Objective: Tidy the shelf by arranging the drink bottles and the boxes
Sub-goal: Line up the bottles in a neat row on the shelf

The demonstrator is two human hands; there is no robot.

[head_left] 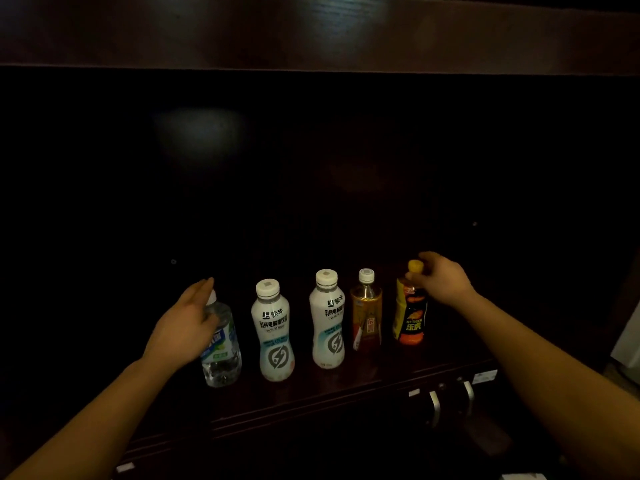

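Several drink bottles stand upright in a row on a dark wooden shelf (311,396). At the left, my left hand (185,327) wraps around the upper part of a clear water bottle (223,355) with a blue-green label. Two white electrolyte drink bottles (275,336) (328,323) stand beside it. Then comes an amber tea bottle (366,315) with a white cap. At the right end, my right hand (441,280) grips the neck of a yellow-capped energy drink bottle (410,317) with an orange and black label. No boxes can be seen in the dim light.
The back of the shelf is very dark and nothing shows there. A wooden board (311,32) runs overhead. Below the shelf edge are two metal cabinet handles (450,400). A pale object (627,341) stands at the far right.
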